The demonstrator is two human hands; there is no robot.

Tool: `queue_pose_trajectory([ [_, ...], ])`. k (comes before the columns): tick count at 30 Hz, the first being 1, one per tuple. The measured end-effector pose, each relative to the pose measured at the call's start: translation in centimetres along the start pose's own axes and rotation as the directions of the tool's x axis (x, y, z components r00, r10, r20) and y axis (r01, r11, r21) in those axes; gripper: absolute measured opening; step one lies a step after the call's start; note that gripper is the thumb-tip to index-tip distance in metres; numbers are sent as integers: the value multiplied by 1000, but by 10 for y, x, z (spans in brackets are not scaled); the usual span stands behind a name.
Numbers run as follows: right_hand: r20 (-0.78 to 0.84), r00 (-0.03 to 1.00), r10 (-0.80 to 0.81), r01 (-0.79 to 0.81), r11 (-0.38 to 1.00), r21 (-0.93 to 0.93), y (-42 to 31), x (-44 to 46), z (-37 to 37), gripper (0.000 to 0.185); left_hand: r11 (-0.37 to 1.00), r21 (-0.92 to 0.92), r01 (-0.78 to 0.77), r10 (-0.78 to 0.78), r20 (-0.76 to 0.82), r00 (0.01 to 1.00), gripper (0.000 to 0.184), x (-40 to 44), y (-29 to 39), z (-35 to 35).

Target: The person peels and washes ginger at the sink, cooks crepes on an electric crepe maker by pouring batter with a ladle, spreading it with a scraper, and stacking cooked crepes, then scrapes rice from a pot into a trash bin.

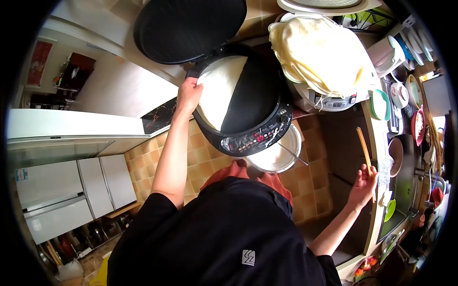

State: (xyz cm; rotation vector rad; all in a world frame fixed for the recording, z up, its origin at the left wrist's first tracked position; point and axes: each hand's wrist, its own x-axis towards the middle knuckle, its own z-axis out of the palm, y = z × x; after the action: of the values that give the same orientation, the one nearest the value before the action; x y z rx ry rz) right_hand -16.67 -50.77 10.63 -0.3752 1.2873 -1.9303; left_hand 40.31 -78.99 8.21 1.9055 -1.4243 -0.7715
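My left hand (190, 97) is at the left rim of a round black electric griddle (257, 105), its fingers closed on the edge of a thin pale crepe (220, 88). The crepe covers the left part of the cooking plate and ends in a straight edge; whether it is folded over I cannot tell. Wooden chopsticks (363, 145) are in my right hand (363, 187), held out to the right by the counter, away from the griddle. The griddle's lid (188, 28) stands raised behind it.
A large stack of crepes (324, 55) lies on top of a rice cooker (329, 102) right of the griddle. Below the griddle's front is a bowl of white batter (276, 155) with a metal handle sticking out. A sink (405, 190) and dishes line the right counter.
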Motion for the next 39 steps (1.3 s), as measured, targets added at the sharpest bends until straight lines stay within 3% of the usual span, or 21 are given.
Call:
queue_pose_trajectory([
  [2, -100, 987, -125, 112, 985, -128, -5, 20, -17, 42, 996, 65, -62, 62, 11, 998, 24, -5, 2, 1],
  [6, -59, 940, -337, 271, 838, -473, -20, 82, -17, 30, 991, -127, -33, 47, 104, 993, 26, -25, 9, 13],
  [8, 406, 722, -560, 486, -8, -874, -26, 115, -18, 31, 984, -137, -113, 131, 125, 984, 26, -49, 41, 18],
  [10, 582, 626, -520, 573, -199, -795, -35, 137, 0, 32, 990, -31, -137, 140, 129, 982, 27, -68, 66, 27],
  [13, 674, 717, -178, 621, -277, -733, -31, 200, -20, 28, 988, -20, -152, 153, 111, 982, 25, -75, 62, 46],
  [14, 645, 757, -102, 621, -196, -759, -24, 227, -26, 30, 990, -45, -134, 139, 109, 984, 25, -77, 58, 48],
  [16, 790, 613, -29, 648, -554, -523, -22, 264, -30, 32, 984, -139, -108, 121, 82, 989, 26, -73, 43, 54],
  [17, 605, 794, -58, 566, -290, -771, -17, 282, -25, 34, 984, -143, -104, 115, 66, 991, 26, -73, 39, 53],
  [19, 641, 763, -82, 596, -293, -748, 2, 331, -36, 38, 993, -77, -92, 96, 48, 994, 27, -73, 37, 49],
  [20, 846, 523, -102, 672, -562, -483, 13, 354, -55, 40, 990, -113, -87, 93, 51, 994, 27, -70, 32, 48],
  [22, 647, 751, 131, 625, -453, -635, 5, 365, -45, 44, 997, -20, -78, 78, 23, 997, 27, -64, 24, 44],
  [24, 698, 690, 192, 708, -376, -597, 2, 365, -45, 49, 998, -39, -48, 48, -3, 999, 32, -71, 46, 38],
  [26, 817, 574, 54, 817, -113, -566, 22, 405, -86, 57, 988, -146, 57, -53, 32, 998, 35, -72, 51, 33],
  [29, 851, 522, -52, 716, -515, -471, -12, 337, -40, 52, 919, -334, 210, -173, 136, 975, 35, -81, 72, 23],
  [30, 786, 603, -136, 675, -439, -593, -24, 304, -16, 44, 904, -364, 225, -178, 159, 971, 35, -81, 69, 23],
  [31, 785, 565, -254, 641, -465, -611, -30, 270, 7, 37, 887, -394, 242, -182, 183, 966, 35, -81, 64, 23],
  [34, 814, 314, -489, 734, -418, -535, -20, 167, 66, 16, 826, -495, 269, -183, 216, 959, 32, -86, 62, 23],
  [36, 815, 306, -492, 925, -49, -376, 15, 73, 127, 13, 809, -529, 256, -158, 223, 962, 30, -90, 61, 26],
  [37, 797, 417, -437, 908, 225, -352, 36, 25, 161, 17, 799, -546, 250, -145, 228, 963, 29, -92, 65, 26],
  [38, 840, 513, -180, 851, 234, -470, 62, -5, 179, 24, 797, -554, 241, -121, 245, 962, 28, -93, 66, 26],
  [39, 885, 441, -147, 857, 363, -366, 68, -39, 228, 40, 796, -559, 230, -92, 264, 960, 29, -90, 62, 29],
])
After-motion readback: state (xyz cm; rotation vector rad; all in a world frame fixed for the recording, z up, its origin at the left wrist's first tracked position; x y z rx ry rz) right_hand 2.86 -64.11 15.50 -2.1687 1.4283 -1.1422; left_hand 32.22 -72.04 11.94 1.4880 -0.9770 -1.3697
